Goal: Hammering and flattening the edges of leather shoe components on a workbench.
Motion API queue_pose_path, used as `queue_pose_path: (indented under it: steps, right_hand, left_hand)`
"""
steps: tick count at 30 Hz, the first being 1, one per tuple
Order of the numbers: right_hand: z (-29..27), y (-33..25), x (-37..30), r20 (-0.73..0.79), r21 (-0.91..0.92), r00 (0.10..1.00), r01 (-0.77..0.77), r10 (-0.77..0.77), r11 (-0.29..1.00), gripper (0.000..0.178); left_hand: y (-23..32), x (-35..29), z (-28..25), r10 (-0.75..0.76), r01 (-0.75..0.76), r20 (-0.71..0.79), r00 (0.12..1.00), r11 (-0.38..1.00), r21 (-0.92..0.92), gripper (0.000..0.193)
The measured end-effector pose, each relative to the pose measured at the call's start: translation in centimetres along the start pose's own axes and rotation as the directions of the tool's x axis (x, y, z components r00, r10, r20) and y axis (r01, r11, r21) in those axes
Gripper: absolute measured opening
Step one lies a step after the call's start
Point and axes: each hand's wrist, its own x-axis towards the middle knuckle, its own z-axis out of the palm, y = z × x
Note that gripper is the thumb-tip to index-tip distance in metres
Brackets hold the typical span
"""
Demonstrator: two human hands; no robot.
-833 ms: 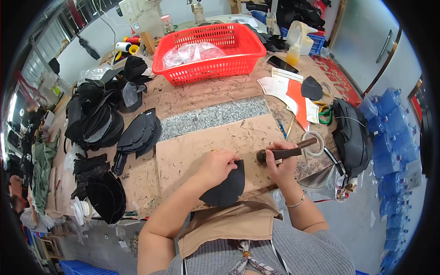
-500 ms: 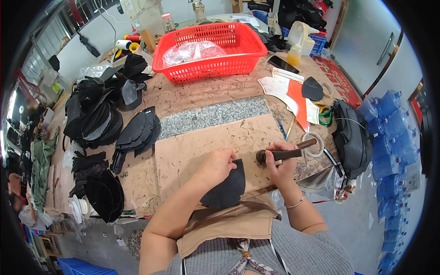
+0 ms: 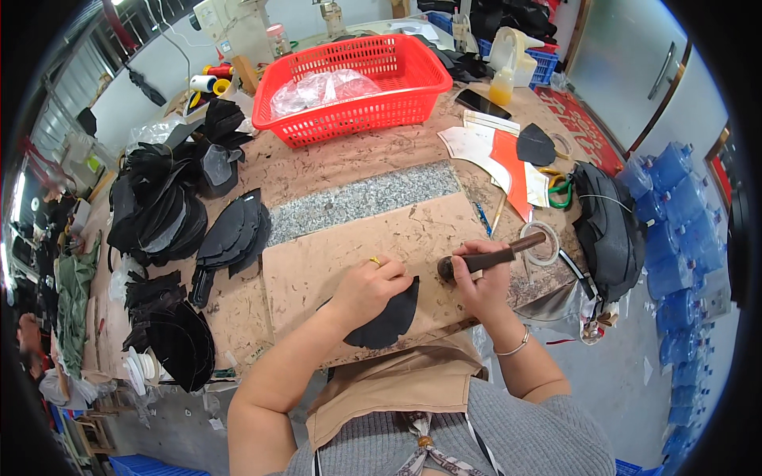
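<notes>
Head view: above the worktop [image 3: 333, 163], the right hand [image 3: 486, 287] holds a hammer [image 3: 494, 259]; the left hand [image 3: 367, 292], grip unclear, touches a black piece [image 3: 389, 321].

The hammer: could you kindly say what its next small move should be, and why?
Perhaps bring the hammer left over the black piece: the right hand grips it, its head sits right of the piece, and the left hand is at the piece's upper edge.
</notes>
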Motion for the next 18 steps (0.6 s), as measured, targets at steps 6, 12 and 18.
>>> queue_pose_path:
  steps: [6, 12, 18]
  right_hand:
    - [0.2, -1.7, 2.7, 0.172, 0.012, 0.985, 0.020, -0.022, 1.000, 0.020]
    - [1.1, -3.2, 3.8, 0.206, 0.048, 0.977, 0.052, -0.061, 0.997, 0.018]
    - [2.0, -2.9, 3.2, 0.250, 0.016, 0.959, 0.132, -0.132, 0.991, 0.018]
  left_hand:
    - [-0.2, -0.4, 0.3, 0.080, -0.080, 0.006, 0.997, 0.993, 0.088, 0.016]
    - [-0.1, -0.6, 0.6, 0.073, -0.069, -0.021, 0.997, 0.990, 0.126, 0.016]
    - [-0.2, -0.9, 0.9, 0.056, -0.053, -0.042, 0.998, 0.996, 0.078, 0.017]
